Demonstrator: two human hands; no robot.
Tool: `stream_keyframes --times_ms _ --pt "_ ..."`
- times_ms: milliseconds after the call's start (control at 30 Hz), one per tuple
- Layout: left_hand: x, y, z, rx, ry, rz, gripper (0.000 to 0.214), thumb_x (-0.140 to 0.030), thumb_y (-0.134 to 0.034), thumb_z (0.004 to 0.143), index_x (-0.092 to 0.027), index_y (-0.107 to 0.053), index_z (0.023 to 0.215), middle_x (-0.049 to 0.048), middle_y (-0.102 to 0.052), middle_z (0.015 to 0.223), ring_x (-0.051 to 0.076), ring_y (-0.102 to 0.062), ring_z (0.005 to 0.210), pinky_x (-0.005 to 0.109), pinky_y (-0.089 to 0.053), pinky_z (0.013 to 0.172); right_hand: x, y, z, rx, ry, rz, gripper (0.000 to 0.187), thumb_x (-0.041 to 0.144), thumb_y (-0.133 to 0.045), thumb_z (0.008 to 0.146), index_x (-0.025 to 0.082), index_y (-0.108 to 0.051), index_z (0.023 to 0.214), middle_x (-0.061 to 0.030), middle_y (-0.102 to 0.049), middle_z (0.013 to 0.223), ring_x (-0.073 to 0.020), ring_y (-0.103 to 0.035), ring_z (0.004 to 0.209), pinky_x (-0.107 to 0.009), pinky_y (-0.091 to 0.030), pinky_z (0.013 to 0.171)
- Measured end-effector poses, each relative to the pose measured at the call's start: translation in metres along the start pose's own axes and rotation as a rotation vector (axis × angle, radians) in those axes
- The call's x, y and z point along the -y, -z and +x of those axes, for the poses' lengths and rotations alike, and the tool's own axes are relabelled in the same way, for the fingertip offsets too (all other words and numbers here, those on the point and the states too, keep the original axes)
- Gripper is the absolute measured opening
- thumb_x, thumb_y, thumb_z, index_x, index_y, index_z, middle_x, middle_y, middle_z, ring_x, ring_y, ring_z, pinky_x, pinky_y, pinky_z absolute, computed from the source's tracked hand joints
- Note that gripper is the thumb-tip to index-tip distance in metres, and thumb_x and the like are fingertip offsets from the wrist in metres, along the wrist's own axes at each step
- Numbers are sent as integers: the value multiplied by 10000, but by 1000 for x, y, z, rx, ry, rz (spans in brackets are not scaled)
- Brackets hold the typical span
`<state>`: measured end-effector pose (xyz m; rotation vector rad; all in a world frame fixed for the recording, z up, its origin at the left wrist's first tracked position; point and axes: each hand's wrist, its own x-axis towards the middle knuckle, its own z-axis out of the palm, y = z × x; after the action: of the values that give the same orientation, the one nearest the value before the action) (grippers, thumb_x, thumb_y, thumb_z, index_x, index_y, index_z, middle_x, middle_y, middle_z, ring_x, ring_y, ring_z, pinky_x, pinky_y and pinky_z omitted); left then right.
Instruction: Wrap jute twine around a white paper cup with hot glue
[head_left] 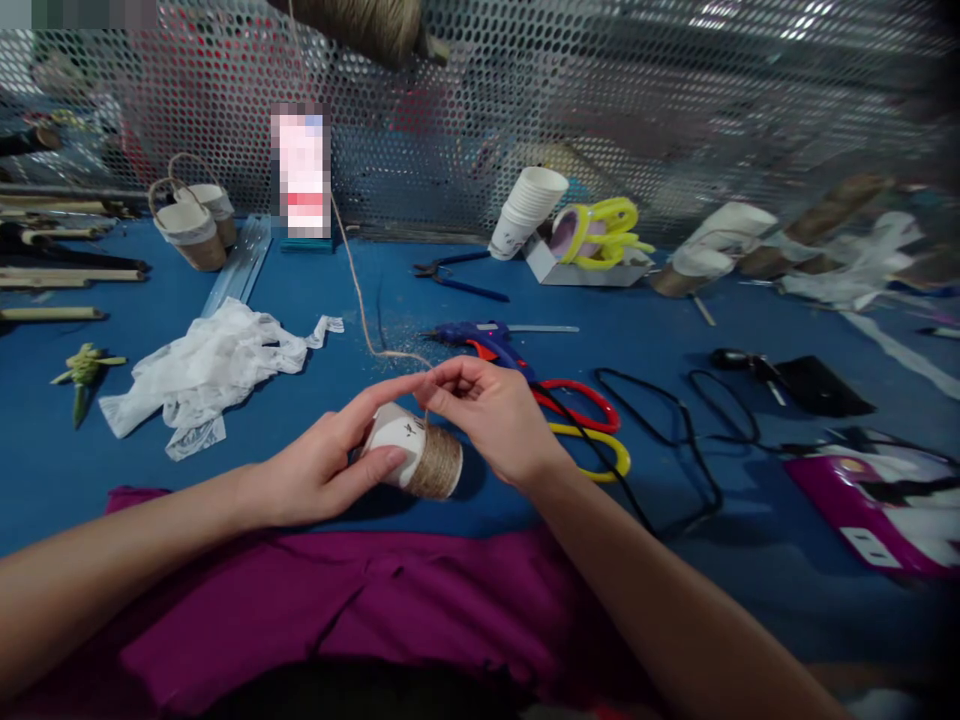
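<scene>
A white paper cup [395, 436] lies tilted on its side in my left hand [322, 460], thumb on the near side and fingers over the top. Rows of brown twine [439, 462] are wrapped round the cup's lower part, toward the right. My right hand [495, 410] is closed, pinching the twine just above the cup, where the fingertips of both hands meet. From there the twine strand [358, 290] runs up and away to a large twine spool [360, 25] at the top of the view.
Beyond my hands lie a blue glue gun [480, 335], pliers [465, 278] and scissors with red and yellow handles [600, 408]. White lace [217, 370] and twine-wrapped cups [191, 235] are at left. Stacked paper cups [529, 210] stand before the perforated metal screen [450, 130]. A black cord [697, 470] loops at right.
</scene>
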<state>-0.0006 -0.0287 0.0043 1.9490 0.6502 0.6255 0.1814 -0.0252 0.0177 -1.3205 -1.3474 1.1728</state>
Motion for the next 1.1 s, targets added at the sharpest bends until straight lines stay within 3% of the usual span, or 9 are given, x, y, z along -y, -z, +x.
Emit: stream_keyframes --times_ms 233,667,833,1000,1100 --pt "1 -1 -1 -24 -31 -11 511 -265 -416 884 -243 -207 1350 68 -569 996 152 -555 773 252 -459 666 1 -1 0 23 -41 40 200 310 -721 589 175 -592 663 42 -565 588 -75 -495 547 -227 -400 527" --pt "4 -1 -4 -1 -76 8 530 -227 -436 873 -249 -210 1352 105 -534 1170 175 -585 876 290 -483 738 0 -3 -3 49 -66 32 212 313 -710 591 181 -585 699 29 -574 626 -93 -516 587 -245 -420 562" --pt "7 0 -2 -20 -138 47 539 -176 -436 868 -225 -208 1354 121 -468 1280 180 -561 996 296 -453 857 -3 6 -3 21 -33 -20 249 426 -609 704 189 -583 774 -4 -603 721 -118 -552 667 -274 -447 645" --pt "11 0 -1 -144 -212 152 556 -149 -450 857 -237 -215 1354 103 -419 1331 208 -460 1162 328 -380 974 -2 15 -6 186 -55 -27 297 485 -546 745 210 -577 851 -29 -649 847 -155 -598 811 -296 -468 726" --pt "11 0 0 -183 -162 120 552 -177 -472 853 -237 -233 1347 104 -438 1298 204 -486 1113 311 -405 932 -4 16 -6 247 -45 -18 319 446 -578 734 215 -551 951 -43 -649 929 -171 -605 863 -318 -480 754"
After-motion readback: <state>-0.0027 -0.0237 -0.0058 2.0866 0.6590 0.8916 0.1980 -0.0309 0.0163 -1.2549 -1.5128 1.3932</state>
